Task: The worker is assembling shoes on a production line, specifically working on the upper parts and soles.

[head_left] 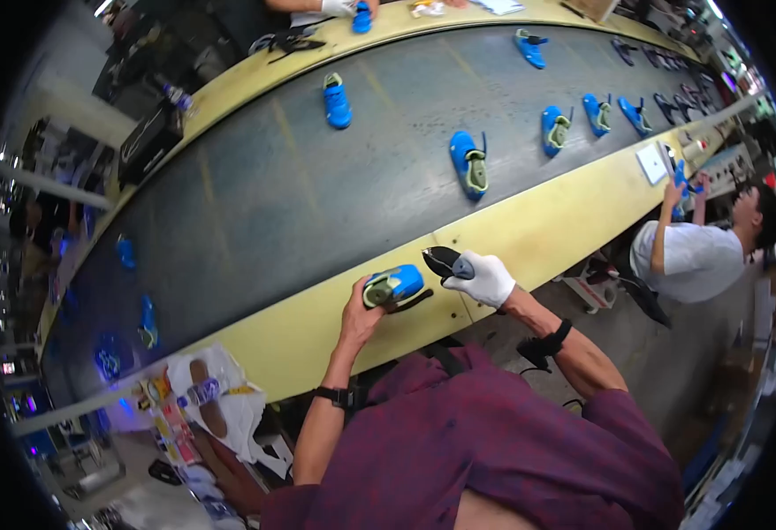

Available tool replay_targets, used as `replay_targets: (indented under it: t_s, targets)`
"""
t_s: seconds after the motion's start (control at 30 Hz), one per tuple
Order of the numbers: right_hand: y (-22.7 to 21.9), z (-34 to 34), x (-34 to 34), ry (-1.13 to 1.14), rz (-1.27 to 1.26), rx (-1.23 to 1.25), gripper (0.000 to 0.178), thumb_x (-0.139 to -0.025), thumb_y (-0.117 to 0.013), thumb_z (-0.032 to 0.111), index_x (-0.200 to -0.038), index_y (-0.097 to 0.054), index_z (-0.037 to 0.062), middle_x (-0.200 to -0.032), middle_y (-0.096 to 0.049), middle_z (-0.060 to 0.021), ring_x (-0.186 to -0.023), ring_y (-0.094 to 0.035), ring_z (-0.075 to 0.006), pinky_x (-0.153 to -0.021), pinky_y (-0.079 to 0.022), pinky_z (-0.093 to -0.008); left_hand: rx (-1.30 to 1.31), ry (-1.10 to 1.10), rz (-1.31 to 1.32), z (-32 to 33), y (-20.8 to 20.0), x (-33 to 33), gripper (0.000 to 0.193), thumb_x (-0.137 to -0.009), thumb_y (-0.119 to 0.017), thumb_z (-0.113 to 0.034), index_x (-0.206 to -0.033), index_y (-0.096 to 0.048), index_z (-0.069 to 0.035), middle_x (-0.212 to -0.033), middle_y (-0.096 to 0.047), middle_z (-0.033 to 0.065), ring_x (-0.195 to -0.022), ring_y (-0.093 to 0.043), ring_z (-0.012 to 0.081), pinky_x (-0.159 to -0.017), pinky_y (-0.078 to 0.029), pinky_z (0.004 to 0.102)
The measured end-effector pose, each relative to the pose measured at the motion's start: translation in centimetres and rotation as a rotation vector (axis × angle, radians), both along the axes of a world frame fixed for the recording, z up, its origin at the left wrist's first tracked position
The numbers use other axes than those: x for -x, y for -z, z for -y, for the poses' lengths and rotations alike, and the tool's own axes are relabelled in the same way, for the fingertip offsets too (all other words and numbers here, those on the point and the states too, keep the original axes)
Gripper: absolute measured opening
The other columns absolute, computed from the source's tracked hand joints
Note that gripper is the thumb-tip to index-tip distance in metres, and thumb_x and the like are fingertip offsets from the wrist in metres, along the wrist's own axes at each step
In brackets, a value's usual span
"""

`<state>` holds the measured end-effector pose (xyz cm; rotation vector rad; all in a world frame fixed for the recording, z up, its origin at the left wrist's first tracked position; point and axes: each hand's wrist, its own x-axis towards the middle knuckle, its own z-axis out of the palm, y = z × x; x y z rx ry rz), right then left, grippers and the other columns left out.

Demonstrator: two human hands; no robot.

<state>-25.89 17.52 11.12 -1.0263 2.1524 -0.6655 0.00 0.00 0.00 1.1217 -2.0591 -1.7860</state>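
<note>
My bare left hand (358, 316) is closed around the heel end of a blue shoe (404, 281) with a green-grey lining. The shoe is tilted on its side over the near wooden ledge, its toe to the right and a dark strap hanging below. Just right of it, my right hand (489, 281), in a white glove, grips a black, pointed, leaf-shaped piece (439, 257) with a grey rounded part at the fingers. Its exact kind is unclear. Its tip points up and left, apart from the shoe.
A dark conveyor belt (247, 212) curves past the pale yellow ledge (538, 221), carrying several blue shoes (469, 165). At right, a co-worker in a white shirt (688, 256) handles a blue shoe. Another person's gloved hand (338, 8) is across the belt. White wrapping (239, 402) lies at lower left.
</note>
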Motion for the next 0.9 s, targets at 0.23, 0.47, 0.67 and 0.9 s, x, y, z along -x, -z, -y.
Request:
replay_targets:
  t_s: [0.23, 0.47, 0.67, 0.9]
  targets:
    - [-4.4, 4.8, -2.5, -0.193, -0.030, 0.101, 0.046, -0.082, -0.092, 0.038, -0.101, -0.068, 0.0029, -0.083, -0.073, -0.0206, -0.076, -0.073, -0.0365, -0.071, -0.057, -0.0423, 0.017, -0.069, -0.058, 1.4, -1.2, -0.5, 0.077, -0.081, -0.090, -0.021, -0.146, -0.053, -0.009, -0.133, -0.071, 0.0160, -0.124, -0.068, 0.0315, -0.105, -0.053, 0.0409]
    - [-6.2, 7.3, -4.2, -0.267, -0.033, -0.126, 0.050, -0.084, -0.089, 0.046, -0.101, -0.069, 0.0034, -0.085, -0.073, -0.0208, -0.078, -0.074, -0.0373, -0.074, -0.058, -0.0433, 0.120, -0.100, -0.037, 1.1, -0.7, 0.2, 0.075, -0.080, -0.091, -0.024, -0.143, -0.054, -0.006, -0.128, -0.070, 0.0166, -0.119, -0.068, 0.0319, -0.101, -0.053, 0.0409]
    - [-7.6, 7.7, -4.0, -0.357, -0.035, -0.221, 0.057, -0.088, -0.081, 0.057, -0.110, -0.069, 0.0059, -0.093, -0.076, -0.0236, -0.089, -0.074, -0.0438, -0.080, -0.058, -0.0493, 0.213, -0.128, -0.024, 0.7, -0.6, 0.9, 0.071, -0.079, -0.093, -0.025, -0.137, -0.058, -0.004, -0.130, -0.064, 0.0181, -0.122, -0.064, 0.0333, -0.104, -0.052, 0.0421]
    - [-6.8, 7.3, -3.5, -0.399, -0.109, -0.270, 0.056, -0.089, -0.080, 0.056, -0.110, -0.068, 0.0063, -0.092, -0.076, -0.0218, -0.086, -0.075, -0.0424, -0.080, -0.058, -0.0491, 0.257, -0.079, 0.104, 1.3, -1.4, 0.6, 0.081, -0.076, -0.095, -0.039, -0.140, -0.057, -0.009, -0.135, -0.053, 0.0193, -0.129, -0.058, 0.0406, -0.108, -0.051, 0.0469]
